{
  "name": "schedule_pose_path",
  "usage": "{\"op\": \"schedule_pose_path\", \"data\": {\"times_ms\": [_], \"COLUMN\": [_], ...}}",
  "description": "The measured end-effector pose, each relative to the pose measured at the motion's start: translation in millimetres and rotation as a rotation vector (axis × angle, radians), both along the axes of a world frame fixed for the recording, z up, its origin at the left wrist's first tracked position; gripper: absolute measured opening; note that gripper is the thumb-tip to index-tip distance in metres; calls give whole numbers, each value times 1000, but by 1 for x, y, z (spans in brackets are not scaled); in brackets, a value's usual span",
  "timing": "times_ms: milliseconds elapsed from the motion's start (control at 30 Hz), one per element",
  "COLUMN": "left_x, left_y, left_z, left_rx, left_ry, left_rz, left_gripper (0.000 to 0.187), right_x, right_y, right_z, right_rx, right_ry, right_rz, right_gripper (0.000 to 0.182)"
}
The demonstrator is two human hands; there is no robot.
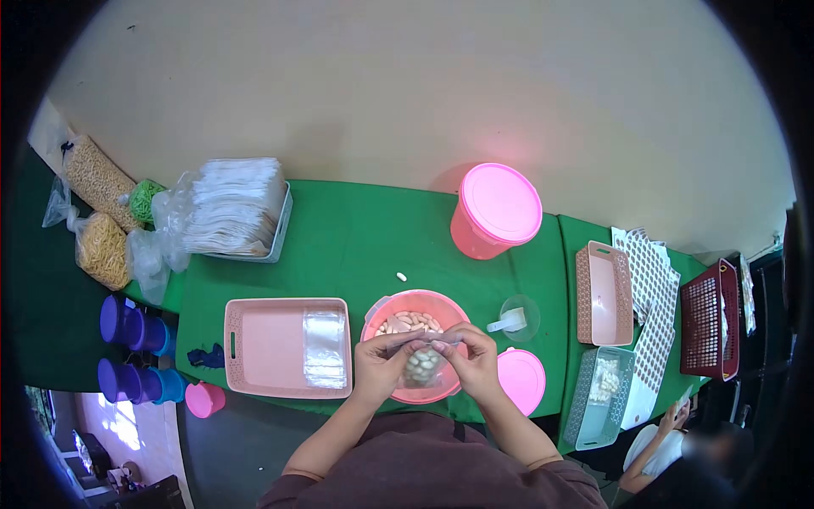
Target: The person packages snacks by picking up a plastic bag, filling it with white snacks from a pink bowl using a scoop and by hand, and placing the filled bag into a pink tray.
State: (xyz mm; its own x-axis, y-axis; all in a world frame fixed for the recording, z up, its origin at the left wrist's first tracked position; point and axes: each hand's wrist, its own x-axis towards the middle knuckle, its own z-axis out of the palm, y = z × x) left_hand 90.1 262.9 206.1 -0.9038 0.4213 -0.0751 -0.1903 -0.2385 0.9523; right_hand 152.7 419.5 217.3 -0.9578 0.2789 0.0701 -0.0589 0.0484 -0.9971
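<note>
My left hand (383, 363) and my right hand (473, 358) pinch the top of a small clear plastic bag (421, 366) between thumbs and fingers. Whitish oval pieces fill the bag's lower part. Right beneath it is a round pink tub (455, 307), with more pale oval pieces (405, 321) inside. One loose white piece (401, 276) lies on the green cloth beyond the tub. To the left, a pink tray (267, 348) holds a stack of flat clear bags (326, 348). A white scoop (509, 321) rests on a clear round lid (527, 311) to the right.
A lidded pink bucket (496, 212) stands at the back. Near my right arm lies a pink lid (521, 382). Farther right are a pink basket (604, 293), a teal basket (602, 424) with a filled bag, and another person (657, 454). White packets (233, 208) fill a basket at left.
</note>
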Motion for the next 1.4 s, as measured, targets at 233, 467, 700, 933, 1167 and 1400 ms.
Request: {"op": "schedule_pose_path", "data": {"times_ms": [233,467,700,933,1167,1400], "left_x": [-15,-51,-73,-51,-61,-64], "left_y": [-5,-53,-180,-164,-178,-165], "left_z": [4,-39,-185,-199,-204,-103], "left_rx": [-16,-97,-1169,-1383,-1040,-1030], "left_ry": [-71,65,111,103,103,399], "left_rz": [-266,27,242,315,324,424], "left_gripper": [29,29,58,83,28,19], "right_x": [13,74,229,314,239,110], "right_y": [11,131,253,240,182,74], "right_z": [9,-12,-44,-146,-161,-81], "right_rx": [-32,232,853,877,1090,1003], "right_ry": [-128,-67,-308,-1074,-731,-235], "right_rz": [-51,-800,-1584,-1400,-1324,-968], "right_gripper": [12,20,30,35,34,35]}}
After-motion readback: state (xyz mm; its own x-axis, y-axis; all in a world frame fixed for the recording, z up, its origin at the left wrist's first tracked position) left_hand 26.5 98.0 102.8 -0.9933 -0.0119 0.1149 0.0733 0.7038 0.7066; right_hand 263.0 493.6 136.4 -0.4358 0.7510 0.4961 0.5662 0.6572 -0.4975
